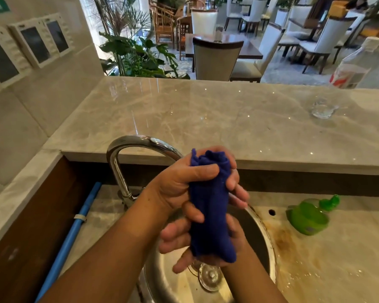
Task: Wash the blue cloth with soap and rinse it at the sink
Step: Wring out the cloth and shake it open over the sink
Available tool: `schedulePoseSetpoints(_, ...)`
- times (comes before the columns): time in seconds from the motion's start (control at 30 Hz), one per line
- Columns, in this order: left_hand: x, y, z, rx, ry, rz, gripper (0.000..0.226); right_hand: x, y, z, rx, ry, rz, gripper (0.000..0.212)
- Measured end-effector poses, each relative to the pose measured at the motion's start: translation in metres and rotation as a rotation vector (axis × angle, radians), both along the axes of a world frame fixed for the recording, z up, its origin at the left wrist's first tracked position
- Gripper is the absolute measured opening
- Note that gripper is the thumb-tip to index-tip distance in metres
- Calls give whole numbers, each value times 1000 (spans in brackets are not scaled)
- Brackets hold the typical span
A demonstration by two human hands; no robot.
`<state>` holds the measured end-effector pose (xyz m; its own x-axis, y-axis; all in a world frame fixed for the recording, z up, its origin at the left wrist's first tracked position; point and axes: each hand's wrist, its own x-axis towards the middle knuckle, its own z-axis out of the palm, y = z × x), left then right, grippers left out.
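Right now my right hand is curled tight round the bottom of the rolled blue cloth, and my left hand is clenched round the top, so I'd say I'm wringing it. I hold it upright over the round steel sink so drips fall toward the drain. Just behind my left wrist arches the chrome tap, no water visibly running. Off right, the green soap bottle lies on the wet counter. Farther back on the marble ledge sits a clear glass, well apart.

marble counter | tiled wall | dining chairs | potted plants | daylight
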<state>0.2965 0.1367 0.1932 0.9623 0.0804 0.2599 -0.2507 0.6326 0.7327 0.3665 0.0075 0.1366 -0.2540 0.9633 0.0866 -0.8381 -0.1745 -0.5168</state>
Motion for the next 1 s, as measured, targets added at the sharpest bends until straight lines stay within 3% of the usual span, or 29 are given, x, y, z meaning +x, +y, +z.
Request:
schedulePoseSetpoints(0.1, -6, -2, -6, -38, 3, 10, 29, -1, 10, -2, 115, -33, 217, 35)
schedulePoseSetpoints(0.2, -15, -6, -20, -51, 44, 63, 31, 20, -2, -7, -32, -137, 368, 38)
schedulePoseSetpoints(0.27, -20, -9, -31, -83, 93, 133, 32, 37, -6, 0, -97, -254, 359, 38)
schedulePoseSetpoints(0.37, -18, -16, -43, -158, 205, 306, 35, 51, -2, 18, -141, -734, 250, 37)
schedulePoseSetpoints(0.5, -6, -27, -41, -151, 406, 500, 29, 48, -5, 29, -25, -1372, 78, 24)
schedulePoseSetpoints(0.67, 9, -33, -33, -172, 568, 589, 24, 37, -9, 25, 17, -1745, -101, 23)
schedulePoseSetpoints(0.8, 15, -35, -28, -181, 666, 598, 24, 38, -8, 21, 7, -1974, -75, 26)
schedulePoseSetpoints(0.9, 16, -36, -24, -202, 699, 572, 25, 42, -7, 20, 147, -2277, -85, 32)
schedulePoseSetpoints(1.0, 16, -36, -19, -179, 715, 598, 26, 45, -3, 18, 291, -2405, -134, 40)
